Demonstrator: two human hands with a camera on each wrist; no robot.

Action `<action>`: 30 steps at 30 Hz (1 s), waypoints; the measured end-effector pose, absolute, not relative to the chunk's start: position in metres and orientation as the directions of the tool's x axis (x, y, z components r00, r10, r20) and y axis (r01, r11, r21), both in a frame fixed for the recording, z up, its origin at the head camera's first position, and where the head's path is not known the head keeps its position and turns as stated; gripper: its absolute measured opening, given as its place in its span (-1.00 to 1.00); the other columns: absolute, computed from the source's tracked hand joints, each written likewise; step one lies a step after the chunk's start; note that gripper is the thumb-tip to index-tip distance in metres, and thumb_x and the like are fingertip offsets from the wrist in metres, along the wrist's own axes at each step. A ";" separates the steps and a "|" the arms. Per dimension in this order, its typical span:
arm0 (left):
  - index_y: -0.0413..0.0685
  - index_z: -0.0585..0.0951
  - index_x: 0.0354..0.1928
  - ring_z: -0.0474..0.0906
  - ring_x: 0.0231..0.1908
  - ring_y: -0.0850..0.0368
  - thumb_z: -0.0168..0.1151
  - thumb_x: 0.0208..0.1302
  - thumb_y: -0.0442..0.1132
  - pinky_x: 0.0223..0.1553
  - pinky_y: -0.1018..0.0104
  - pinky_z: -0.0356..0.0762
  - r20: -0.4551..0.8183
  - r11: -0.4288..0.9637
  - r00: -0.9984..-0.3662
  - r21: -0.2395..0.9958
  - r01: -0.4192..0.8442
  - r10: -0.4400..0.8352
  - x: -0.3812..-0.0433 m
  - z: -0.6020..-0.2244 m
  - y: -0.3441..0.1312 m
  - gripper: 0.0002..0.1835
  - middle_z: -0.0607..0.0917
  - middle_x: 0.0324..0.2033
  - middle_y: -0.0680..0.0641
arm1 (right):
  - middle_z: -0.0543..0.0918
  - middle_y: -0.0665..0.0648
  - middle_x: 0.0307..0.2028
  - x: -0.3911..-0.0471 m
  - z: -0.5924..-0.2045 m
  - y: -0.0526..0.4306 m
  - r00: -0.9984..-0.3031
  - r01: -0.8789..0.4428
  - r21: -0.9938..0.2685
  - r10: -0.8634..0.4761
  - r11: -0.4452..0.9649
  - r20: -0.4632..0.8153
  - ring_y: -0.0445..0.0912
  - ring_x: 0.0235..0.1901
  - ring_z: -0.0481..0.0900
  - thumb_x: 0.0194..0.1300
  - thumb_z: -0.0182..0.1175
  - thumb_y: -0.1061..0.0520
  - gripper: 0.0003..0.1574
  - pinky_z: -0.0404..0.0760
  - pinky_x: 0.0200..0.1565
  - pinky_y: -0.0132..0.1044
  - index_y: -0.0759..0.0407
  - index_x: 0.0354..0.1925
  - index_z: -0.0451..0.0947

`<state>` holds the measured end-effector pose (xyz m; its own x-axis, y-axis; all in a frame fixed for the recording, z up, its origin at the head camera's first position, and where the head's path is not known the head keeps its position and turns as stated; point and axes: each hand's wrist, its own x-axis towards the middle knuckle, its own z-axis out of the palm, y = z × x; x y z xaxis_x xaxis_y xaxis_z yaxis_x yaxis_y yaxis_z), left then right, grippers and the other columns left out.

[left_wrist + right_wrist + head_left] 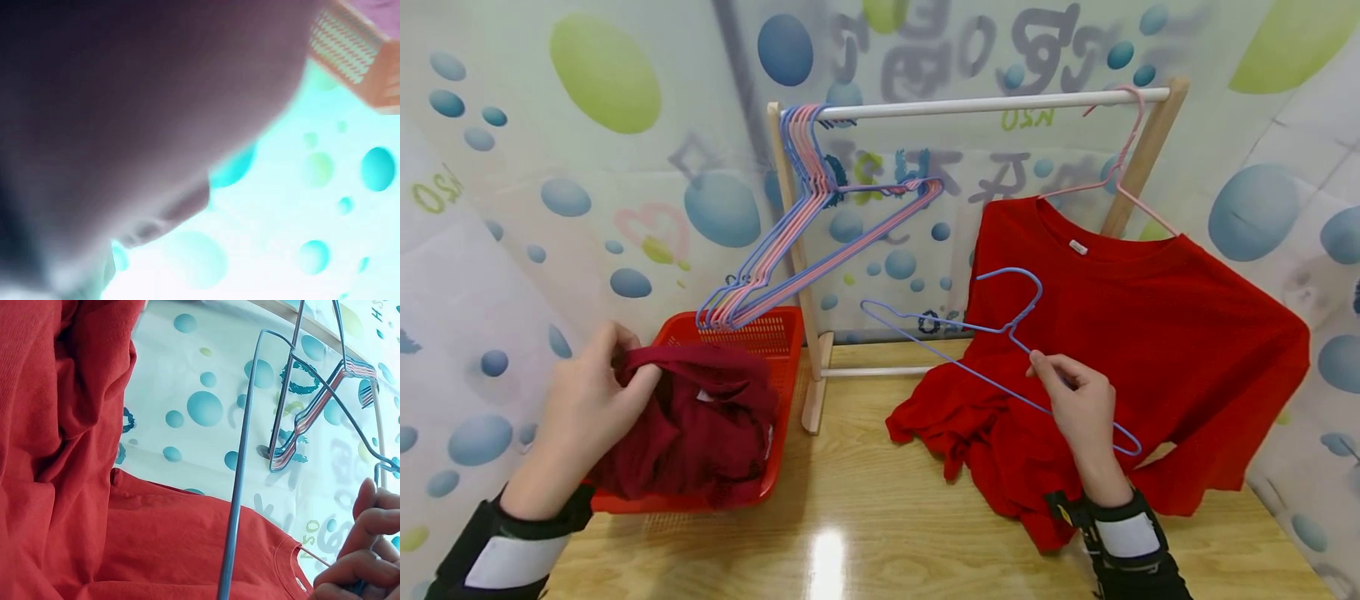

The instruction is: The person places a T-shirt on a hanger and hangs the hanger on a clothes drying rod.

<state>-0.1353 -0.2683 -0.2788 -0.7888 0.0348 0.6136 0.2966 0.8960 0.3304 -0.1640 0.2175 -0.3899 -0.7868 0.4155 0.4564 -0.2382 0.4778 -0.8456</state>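
My left hand (583,408) pinches the upper edge of a dark red garment (700,437), which is bunched over a red plastic basket (784,417). In the left wrist view, that hand (156,125) is a large blurred shape, and its fingertips are hidden. On the right, my other hand (1078,400) holds a blue wire hanger (1000,331) by one sloping arm, its hook pointing up. The right wrist view shows curled fingers (362,556) and the hanger's long bar (239,469). Directly behind the blue hanger hangs a bright red shirt (1135,317).
A rack with a white rail (970,105) and wooden posts stands on the wooden table (850,467). Several blue and pink hangers (805,200) are bunched at its left end. A pink hanger (1125,158) at the right carries the red shirt, whose lower part lies crumpled on the table.
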 end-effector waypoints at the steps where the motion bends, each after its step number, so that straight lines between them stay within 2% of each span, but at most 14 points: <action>1: -0.12 0.42 -0.26 0.22 -0.70 0.25 0.15 0.13 -0.32 -0.69 0.41 0.21 0.632 0.896 -0.774 0.333 0.295 0.020 -0.134 -0.276 -0.266 -0.85 0.46 -0.59 -0.03 | 0.31 0.01 -0.80 -0.164 -0.390 0.218 -0.786 -0.241 -0.845 0.415 0.478 0.459 -0.21 -0.74 0.06 0.25 0.27 -0.10 -0.60 0.04 -0.64 -0.32 0.17 -0.54 0.67; 8: -0.15 0.45 -0.28 0.27 -0.67 0.48 0.14 0.15 -0.30 -0.61 0.63 0.23 0.713 0.868 -0.698 0.387 0.310 -0.068 -0.124 -0.263 -0.247 -0.88 0.58 -0.46 -0.06 | 0.32 0.02 -0.80 -0.162 -0.389 0.220 -0.785 -0.236 -0.846 0.419 0.479 0.456 -0.20 -0.76 0.06 0.26 0.26 -0.11 -0.58 0.05 -0.64 -0.30 0.18 -0.53 0.67; 11: -0.18 0.45 -0.26 0.29 -0.63 0.44 0.11 0.19 -0.31 -0.59 0.63 0.23 0.720 0.832 -0.686 0.442 0.336 -0.106 -0.122 -0.260 -0.236 -0.89 0.59 -0.44 -0.02 | 0.34 0.03 -0.79 -0.162 -0.388 0.221 -0.782 -0.240 -0.845 0.420 0.479 0.460 -0.19 -0.76 0.07 0.26 0.26 -0.11 -0.58 0.06 -0.64 -0.30 0.18 -0.52 0.67; 16: -0.25 0.41 -0.26 0.27 -0.59 0.27 0.08 0.25 -0.42 -0.60 0.50 0.19 0.703 0.680 -0.697 0.582 0.446 -0.144 -0.122 -0.254 -0.214 -0.93 0.50 -0.48 0.02 | 0.32 0.02 -0.79 -0.161 -0.386 0.223 -0.771 -0.246 -0.838 0.425 0.487 0.474 -0.20 -0.73 0.09 0.27 0.25 -0.10 -0.57 0.07 -0.61 -0.32 0.19 -0.53 0.66; 21: -0.32 0.41 -0.29 0.32 -0.58 0.25 0.07 0.23 -0.53 -0.60 0.48 0.23 0.701 0.485 -0.702 0.660 0.574 -0.124 -0.124 -0.256 -0.187 -0.93 0.49 -0.48 -0.05 | 0.27 0.01 -0.79 -0.160 -0.384 0.225 -0.765 -0.254 -0.840 0.432 0.480 0.478 -0.20 -0.73 0.09 0.27 0.25 -0.10 -0.57 0.06 -0.62 -0.32 0.21 -0.53 0.66; 24: -0.30 0.41 -0.29 0.37 -0.53 0.22 0.09 0.22 -0.53 -0.58 0.46 0.28 0.682 0.399 -0.727 0.692 0.602 -0.084 -0.123 -0.263 -0.166 -0.92 0.51 -0.47 -0.06 | 0.30 0.01 -0.78 -0.160 -0.384 0.227 -0.757 -0.250 -0.844 0.448 0.475 0.476 -0.21 -0.72 0.11 0.26 0.26 -0.10 -0.56 0.06 -0.61 -0.33 0.22 -0.53 0.66; 30: -0.15 0.43 -0.30 0.45 -0.42 0.19 0.20 0.19 -0.46 -0.66 0.41 0.25 0.631 0.404 -0.775 0.703 0.585 0.024 -0.125 -0.289 -0.128 -0.85 0.56 -0.42 0.01 | 0.38 0.01 -0.75 -0.158 -0.381 0.233 -0.749 -0.254 -0.849 0.462 0.463 0.476 -0.22 -0.66 0.19 0.26 0.26 -0.09 -0.57 0.13 -0.56 -0.37 0.22 -0.52 0.66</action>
